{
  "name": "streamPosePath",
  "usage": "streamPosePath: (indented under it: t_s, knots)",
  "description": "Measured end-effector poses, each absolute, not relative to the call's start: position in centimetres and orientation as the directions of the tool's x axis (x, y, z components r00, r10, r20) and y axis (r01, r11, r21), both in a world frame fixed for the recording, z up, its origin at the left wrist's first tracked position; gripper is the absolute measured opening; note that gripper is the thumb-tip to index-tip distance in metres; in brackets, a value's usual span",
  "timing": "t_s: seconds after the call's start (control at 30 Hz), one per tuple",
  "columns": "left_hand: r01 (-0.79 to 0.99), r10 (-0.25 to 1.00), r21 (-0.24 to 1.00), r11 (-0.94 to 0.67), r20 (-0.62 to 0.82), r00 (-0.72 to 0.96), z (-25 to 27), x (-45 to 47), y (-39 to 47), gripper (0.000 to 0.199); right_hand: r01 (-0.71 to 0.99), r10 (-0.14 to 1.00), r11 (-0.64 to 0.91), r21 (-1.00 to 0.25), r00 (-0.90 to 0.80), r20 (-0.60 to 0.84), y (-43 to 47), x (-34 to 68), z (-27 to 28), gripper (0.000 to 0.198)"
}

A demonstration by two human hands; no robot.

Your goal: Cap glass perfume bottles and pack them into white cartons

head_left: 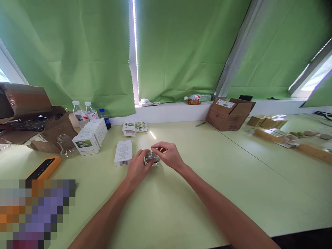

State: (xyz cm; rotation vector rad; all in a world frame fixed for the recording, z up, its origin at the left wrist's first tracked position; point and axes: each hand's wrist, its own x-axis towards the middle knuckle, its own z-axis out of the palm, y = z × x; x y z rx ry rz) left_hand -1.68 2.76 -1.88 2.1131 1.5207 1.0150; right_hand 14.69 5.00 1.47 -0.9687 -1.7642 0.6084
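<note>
A small clear glass jar (151, 158) with dark contents sits on the pale green table (181, 200), held between both my hands. My left hand (137, 167) wraps its left side. My right hand (168, 155) pinches at its top, fingertips together over the rim. A flat white box with a barcode (123, 152) lies just left of my left hand.
A row of white boxes (90, 136) and three water bottles (86, 112) stand at the back left beside opened cardboard (31, 117). An orange device (44, 167) lies near left. A brown carton (228, 113) and wooden boxes (269, 129) are at right. Green curtains hang behind.
</note>
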Motion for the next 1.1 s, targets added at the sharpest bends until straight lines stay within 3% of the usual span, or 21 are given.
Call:
streamPosePath:
  t_s: [0.27,0.53,1.1]
  knots:
    - [0.685,0.917,0.627,-0.372,0.362,0.167,-2.11,-1.63,2.77,0.034,0.353,0.812,0.581,-0.733,-0.199,0.548,5.23,14.79,1.17,0.015]
    - [0.694,0.920,0.623,-0.360,0.360,0.153,-2.10,-1.65,2.85,0.034,0.490,0.731,0.666,-0.563,-0.279,0.622,5.19,14.84,0.83,0.016]
    - [0.697,0.926,0.624,-0.352,0.341,0.163,-2.00,-1.70,2.85,0.034,0.614,0.667,0.693,-0.379,-0.346,0.660,5.33,15.09,0.67,0.012]
